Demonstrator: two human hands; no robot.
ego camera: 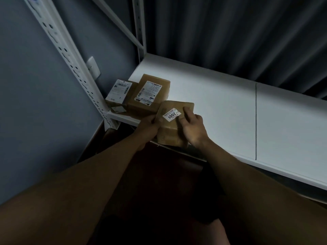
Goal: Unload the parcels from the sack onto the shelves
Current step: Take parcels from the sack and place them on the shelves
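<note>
Brown parcel (174,124) at the shelf (221,110) front edge, between both grips. Left grip (150,127) clasping its left side; right grip (192,126) curled over its top, beside the label (172,114).

A dim room: blue-grey wall (31,96) with a white switch plate (93,67), dark pleated curtain (230,32) behind.

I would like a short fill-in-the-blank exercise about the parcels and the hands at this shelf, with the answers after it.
1. The sticker on the held parcel reads ____.
2. This parcel is held by ____ hands, the left hand and the right hand.
3. The colour of the shelf is ____.
4. Besides the held one, ____ labelled boxes sit in the shelf's left corner: the taller box and the lower box.

Answers: 2001; both; white; two
</note>
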